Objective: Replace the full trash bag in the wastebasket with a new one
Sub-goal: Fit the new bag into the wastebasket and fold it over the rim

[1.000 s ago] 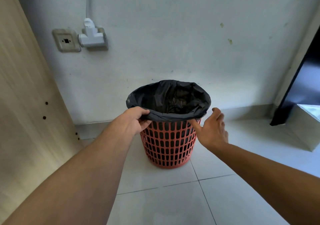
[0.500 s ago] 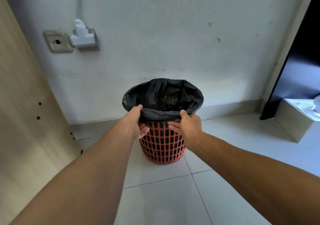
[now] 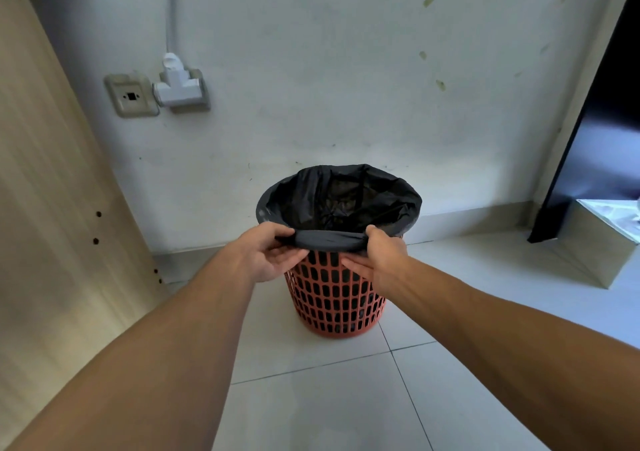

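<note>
A red lattice wastebasket (image 3: 336,298) stands on the tiled floor against the white wall. A black trash bag (image 3: 346,197) lines it, its edge folded over the rim. My left hand (image 3: 266,253) pinches the near edge of the bag on the left, thumb on top and fingers underneath. On the right of that edge my right hand (image 3: 377,256) grips the bag, thumb over the rim, fingers against the basket's side. The stretch of bag between both hands is bunched into a roll. Dark contents lie inside the bag.
A wooden panel (image 3: 52,190) rises at the left. On the wall are a socket plate (image 3: 131,95) and a white plug adapter (image 3: 178,86) with a cable. A dark doorway (image 3: 609,121) and a pale box (image 3: 602,242) are at the right.
My right hand came in from beside the basket and took hold of the bag's near edge. My left hand kept its grip, and the edge between them has gathered into a roll.
</note>
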### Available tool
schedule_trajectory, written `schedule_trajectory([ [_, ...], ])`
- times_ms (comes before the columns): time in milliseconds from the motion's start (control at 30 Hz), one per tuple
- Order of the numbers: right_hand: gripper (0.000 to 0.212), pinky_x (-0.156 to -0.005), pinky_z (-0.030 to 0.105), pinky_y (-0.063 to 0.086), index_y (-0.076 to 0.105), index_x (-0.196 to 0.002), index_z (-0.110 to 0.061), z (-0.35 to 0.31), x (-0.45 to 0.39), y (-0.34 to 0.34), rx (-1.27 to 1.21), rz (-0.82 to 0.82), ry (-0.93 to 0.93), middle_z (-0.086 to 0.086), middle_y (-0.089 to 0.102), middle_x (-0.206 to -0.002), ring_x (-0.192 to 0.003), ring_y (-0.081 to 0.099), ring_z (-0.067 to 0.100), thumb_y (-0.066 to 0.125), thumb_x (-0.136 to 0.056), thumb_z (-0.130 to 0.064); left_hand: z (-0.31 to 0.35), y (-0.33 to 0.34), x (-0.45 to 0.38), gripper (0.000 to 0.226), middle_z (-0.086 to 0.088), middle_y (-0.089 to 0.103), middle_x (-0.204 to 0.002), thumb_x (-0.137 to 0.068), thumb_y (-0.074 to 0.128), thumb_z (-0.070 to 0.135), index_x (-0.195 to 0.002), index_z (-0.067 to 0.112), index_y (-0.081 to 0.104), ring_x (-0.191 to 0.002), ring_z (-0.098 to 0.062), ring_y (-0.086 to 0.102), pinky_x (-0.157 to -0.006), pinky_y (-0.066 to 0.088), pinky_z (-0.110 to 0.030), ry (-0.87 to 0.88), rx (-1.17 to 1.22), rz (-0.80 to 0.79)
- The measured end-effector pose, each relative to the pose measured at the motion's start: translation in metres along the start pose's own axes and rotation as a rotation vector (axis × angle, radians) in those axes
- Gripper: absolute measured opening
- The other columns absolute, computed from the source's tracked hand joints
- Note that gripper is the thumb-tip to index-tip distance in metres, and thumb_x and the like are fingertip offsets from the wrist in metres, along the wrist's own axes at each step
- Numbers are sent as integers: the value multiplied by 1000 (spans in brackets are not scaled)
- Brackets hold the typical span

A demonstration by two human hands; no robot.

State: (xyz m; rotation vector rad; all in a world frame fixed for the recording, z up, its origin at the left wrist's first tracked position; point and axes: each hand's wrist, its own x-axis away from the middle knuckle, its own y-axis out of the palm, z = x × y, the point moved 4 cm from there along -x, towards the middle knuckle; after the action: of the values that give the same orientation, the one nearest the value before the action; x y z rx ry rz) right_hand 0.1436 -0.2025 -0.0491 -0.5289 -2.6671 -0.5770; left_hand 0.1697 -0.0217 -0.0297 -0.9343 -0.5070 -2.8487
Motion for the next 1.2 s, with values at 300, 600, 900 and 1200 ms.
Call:
schedule_trajectory([
  [300, 28, -52, 28, 55, 47, -126, -3, -16, -15, -15, 93, 43, -59, 17, 62, -104, -72, 63, 24, 40, -100, -9, 7, -10, -8, 22, -7, 61, -88, -97, 53, 29, -107, 10, 57, -75, -16, 57, -52, 46, -28, 165, -58, 209],
  [600, 31, -67, 37, 62, 54, -119, -6, -3, -16, -7, 61, 182, -91, 15, 69, -100, -65, 71, 23, 53, -99, -29, 6, 1, -10, 9, -11, 58, -83, -96, 54, 6, -90, 1, 56, -72, -18, 58, -71, 50, -30, 121, 140, 112],
  [900, 33, -61, 33, 46, 47, -120, -4, -11, -24, -19, 184, 286, -116, 10, 55, -97, -75, 54, 25, 34, -98, -26, 9, -5, -8, 29, -8, 67, -105, -93, 60, 23, -117, 9, 58, -73, -19, 60, -51, 45, -30, 200, 106, 225],
  [1200, 33, -79, 39, 55, 45, -124, -4, -20, -29, -33, 170, 303, -163, 9, 57, -101, -87, 59, 24, 45, -96, -21, 11, -16, -18, 18, -7, 66, -98, -93, 55, 5, -109, 9, 61, -66, -17, 57, -48, 42, -28, 181, 56, 257],
])
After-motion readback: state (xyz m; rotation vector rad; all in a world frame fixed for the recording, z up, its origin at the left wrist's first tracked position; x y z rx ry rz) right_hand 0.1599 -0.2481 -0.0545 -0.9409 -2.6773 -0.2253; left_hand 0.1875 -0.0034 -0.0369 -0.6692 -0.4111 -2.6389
